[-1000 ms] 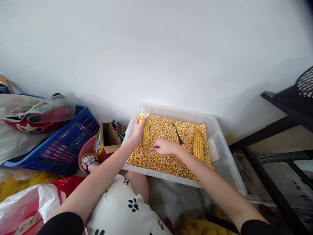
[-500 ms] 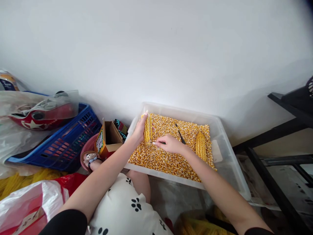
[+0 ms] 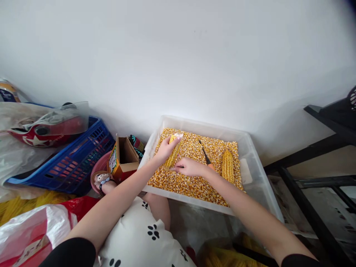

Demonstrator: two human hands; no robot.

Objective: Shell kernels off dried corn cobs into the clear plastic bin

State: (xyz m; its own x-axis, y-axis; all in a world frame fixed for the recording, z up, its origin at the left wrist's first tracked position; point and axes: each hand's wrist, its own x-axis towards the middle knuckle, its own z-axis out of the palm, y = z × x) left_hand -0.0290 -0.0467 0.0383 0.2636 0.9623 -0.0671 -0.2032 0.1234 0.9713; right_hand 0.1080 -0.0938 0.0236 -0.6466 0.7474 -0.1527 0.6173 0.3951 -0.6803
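While the left fingers grip a corn cob, the right fingers pinch a dark object beside it.

Two corn cobs; one kernel bin; one visible orange handle; one blue basket.

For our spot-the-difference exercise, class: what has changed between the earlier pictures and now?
The left hand has tipped the top of its corn cob to the right; nothing was visibly let go. The right hand stays near its lower end. The other cob and the tool still lie on the kernels.
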